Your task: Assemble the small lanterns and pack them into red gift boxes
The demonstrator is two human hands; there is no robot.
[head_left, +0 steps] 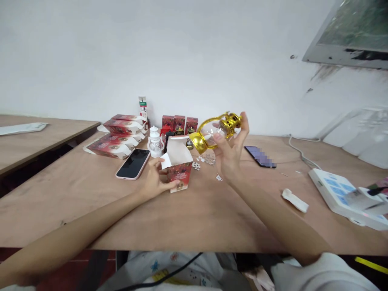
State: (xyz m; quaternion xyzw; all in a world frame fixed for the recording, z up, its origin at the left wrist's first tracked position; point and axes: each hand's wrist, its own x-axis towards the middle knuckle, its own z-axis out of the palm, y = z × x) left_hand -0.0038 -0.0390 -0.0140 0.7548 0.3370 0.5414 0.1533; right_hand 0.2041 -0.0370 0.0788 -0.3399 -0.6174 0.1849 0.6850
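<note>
My left hand grips a small red printed box by its side, thumb low on the front. The box stands on the table with its top flap raised and its white inside showing. Up and to the right, my right hand is closed on a gold toy lantern with a clear middle. The lantern is tilted, its wide base pointing down-left toward the box and apart from it. A white lantern stands upright behind my left hand.
Flattened red boxes and a phone with pink edges lie to the left. Small red boxes stand by the wall. Small white pieces lie behind the box. Rightward are a second phone and a power strip.
</note>
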